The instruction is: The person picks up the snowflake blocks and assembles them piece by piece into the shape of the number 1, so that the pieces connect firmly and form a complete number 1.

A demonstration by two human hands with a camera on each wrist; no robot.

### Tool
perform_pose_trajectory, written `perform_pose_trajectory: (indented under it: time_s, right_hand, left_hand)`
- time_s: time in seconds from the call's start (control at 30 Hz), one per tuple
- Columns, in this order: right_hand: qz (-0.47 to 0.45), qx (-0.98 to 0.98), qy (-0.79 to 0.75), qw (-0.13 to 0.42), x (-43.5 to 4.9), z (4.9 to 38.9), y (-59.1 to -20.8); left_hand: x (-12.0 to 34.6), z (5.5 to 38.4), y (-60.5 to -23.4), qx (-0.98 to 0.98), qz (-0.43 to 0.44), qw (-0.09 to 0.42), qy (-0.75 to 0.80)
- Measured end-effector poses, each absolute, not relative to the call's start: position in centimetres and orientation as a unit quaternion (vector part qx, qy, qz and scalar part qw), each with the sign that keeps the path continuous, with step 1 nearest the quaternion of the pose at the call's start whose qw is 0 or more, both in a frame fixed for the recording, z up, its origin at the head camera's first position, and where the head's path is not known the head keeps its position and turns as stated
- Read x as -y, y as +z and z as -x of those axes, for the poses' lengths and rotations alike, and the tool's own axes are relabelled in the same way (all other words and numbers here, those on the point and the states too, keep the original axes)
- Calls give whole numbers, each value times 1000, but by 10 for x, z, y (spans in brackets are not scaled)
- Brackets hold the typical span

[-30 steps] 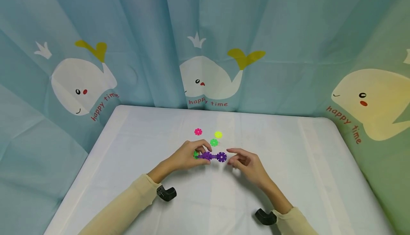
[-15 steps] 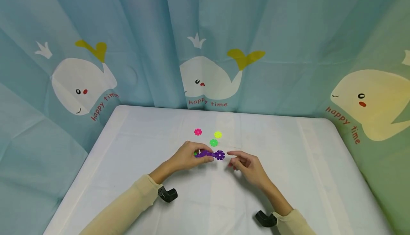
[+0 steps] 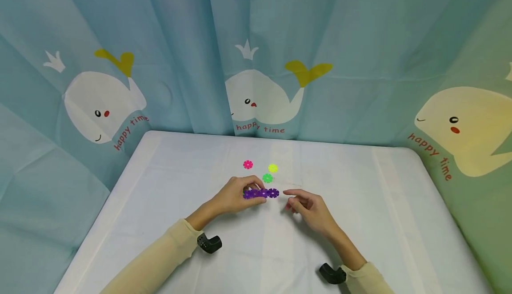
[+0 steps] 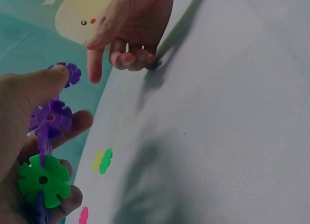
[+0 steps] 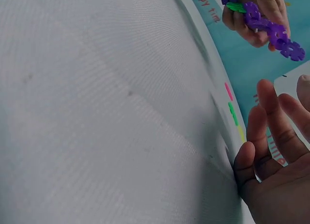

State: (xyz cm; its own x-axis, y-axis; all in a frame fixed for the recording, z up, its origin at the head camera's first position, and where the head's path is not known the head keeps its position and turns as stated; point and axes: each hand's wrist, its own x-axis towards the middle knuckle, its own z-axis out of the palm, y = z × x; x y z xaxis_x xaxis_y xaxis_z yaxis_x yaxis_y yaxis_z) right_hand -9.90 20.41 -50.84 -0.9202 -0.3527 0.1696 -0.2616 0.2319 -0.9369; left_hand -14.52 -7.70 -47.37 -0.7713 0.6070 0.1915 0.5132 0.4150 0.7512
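Linking seemingly underway; purple-and-green chain (image 3: pixel 262 193) is pinched by left hand (image 3: pixel 234 195) above desk (image 3: pixel 340 169); right hand (image 3: pixel 310 207) is poised near chain's end, fingers loosely bent, nothing gripped; for extending, loose green disc (image 3: pixel 267 178) must probably be fetched.

The linked purple discs (image 3: pixel 262 193) look like smooth plastic with a slight sheen; the green disc (image 4: pixel 54 174) among them looks matt. The loose pink disc (image 3: pixel 248 164) also appears plastic. The worktop (image 3: pixel 352 205) bears a matt, finely textured white covering. The curtain (image 3: pixel 172 54) is smooth, folded, printed cloth. The sleeves (image 3: pixel 148 256) are matt cloth; the wrist units (image 3: pixel 209 243) resemble black plastic.
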Motion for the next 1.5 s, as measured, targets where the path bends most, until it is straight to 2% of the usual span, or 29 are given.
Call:
perform_pose_trajectory:
  time_s: [0.27,0.7,0.8,1.1,1.5]
  right_hand:
    - [188,-793,-577,57,-203,101,-506]
    - [177,-828,-524,89,-198,116,-496]
    - [183,-839,-506,79,-195,125,-493]
    - [179,-894,-410,-2,-184,166,-492]
    - [187,-941,-283,10,-170,207,-498]
  left_hand:
    - [80,144,-475,-844,-324,83,419]
    - [83,144,-475,-842,-351,102,396]
    - [84,143,-474,-839,-355,108,398]
    - [88,143,-471,-843,-338,120,400]
    - [90,147,-476,-849,-335,96,397]
